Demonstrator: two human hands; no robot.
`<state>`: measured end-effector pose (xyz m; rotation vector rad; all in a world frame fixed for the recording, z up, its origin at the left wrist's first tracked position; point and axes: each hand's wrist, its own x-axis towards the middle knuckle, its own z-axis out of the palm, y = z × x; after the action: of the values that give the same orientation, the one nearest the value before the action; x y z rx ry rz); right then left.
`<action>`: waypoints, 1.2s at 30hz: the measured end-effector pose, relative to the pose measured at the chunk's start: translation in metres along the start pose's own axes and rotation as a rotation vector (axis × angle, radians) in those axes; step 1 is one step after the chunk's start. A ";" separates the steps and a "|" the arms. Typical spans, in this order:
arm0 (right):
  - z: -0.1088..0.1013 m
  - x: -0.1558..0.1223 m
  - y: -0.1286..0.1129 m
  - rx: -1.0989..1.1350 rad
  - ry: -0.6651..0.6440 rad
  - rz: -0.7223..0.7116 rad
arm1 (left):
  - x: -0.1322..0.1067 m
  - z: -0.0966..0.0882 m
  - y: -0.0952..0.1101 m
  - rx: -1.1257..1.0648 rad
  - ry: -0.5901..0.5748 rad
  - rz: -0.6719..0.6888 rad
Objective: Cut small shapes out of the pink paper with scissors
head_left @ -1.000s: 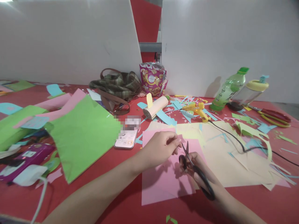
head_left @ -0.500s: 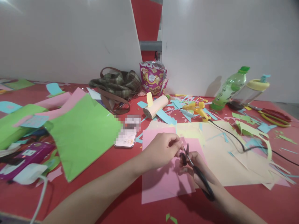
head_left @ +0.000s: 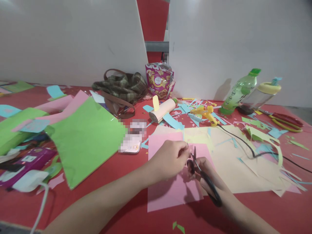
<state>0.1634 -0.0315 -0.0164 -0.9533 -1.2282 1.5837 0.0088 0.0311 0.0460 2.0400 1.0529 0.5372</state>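
Observation:
Over a pink sheet of paper [head_left: 165,198], my right hand [head_left: 207,167] grips a pair of scissors [head_left: 211,188] with black handles. Their blades point up and away from me, a little apart. My left hand [head_left: 169,159] is closed in a pinch right beside the blades. Whatever is between its fingertips is too small and too hidden to make out. Both hands are raised above the paper and cast shadows on it. A pale paper roll [head_left: 162,111] with a yellow tab and blue flaps lies beyond my hands.
A yellow glue gun [head_left: 207,113] trails its black cord over cream paper [head_left: 234,169]. Further right are a green bottle [head_left: 240,91], a clear cup [head_left: 264,96] and red-and-yellow scissors [head_left: 287,120]. Leftward lie a phone [head_left: 131,148] and green paper [head_left: 87,139]. Behind are a plaid bag [head_left: 124,84] and snack packet [head_left: 159,79].
Both hands have shifted only slightly, and the scissors blades look a bit wider apart. My left hand still pinches beside them. The other things stay where they were.

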 end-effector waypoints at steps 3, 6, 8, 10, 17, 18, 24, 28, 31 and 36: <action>0.003 -0.003 -0.007 0.001 0.025 0.012 | 0.000 -0.001 0.001 -0.011 -0.008 -0.009; 0.005 -0.004 -0.010 0.040 0.024 0.005 | 0.000 -0.001 0.002 -0.050 -0.016 -0.031; 0.004 -0.003 -0.008 0.052 0.031 0.032 | 0.000 -0.002 0.002 -0.083 -0.020 -0.047; 0.002 -0.001 -0.004 0.072 0.024 0.020 | 0.001 -0.003 0.002 -0.124 -0.023 -0.064; 0.004 -0.002 -0.008 0.096 0.014 0.002 | 0.002 -0.007 0.006 -0.213 -0.005 -0.109; 0.005 -0.002 -0.010 0.094 0.019 0.001 | 0.002 -0.008 0.007 -0.220 -0.006 -0.113; 0.010 -0.004 -0.018 0.071 0.058 0.009 | 0.002 -0.009 0.006 -0.253 0.015 -0.122; 0.011 -0.005 -0.021 0.059 0.072 0.028 | 0.003 -0.010 0.004 -0.283 0.035 -0.114; 0.011 -0.005 -0.021 0.056 0.101 0.051 | 0.004 -0.012 0.003 -0.279 0.037 -0.117; 0.013 -0.002 -0.020 0.052 0.173 0.064 | 0.005 -0.016 0.002 -0.231 0.070 -0.102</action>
<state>0.1562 -0.0353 0.0060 -1.0813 -1.0422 1.5401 0.0021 0.0416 0.0582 1.7677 1.0776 0.6498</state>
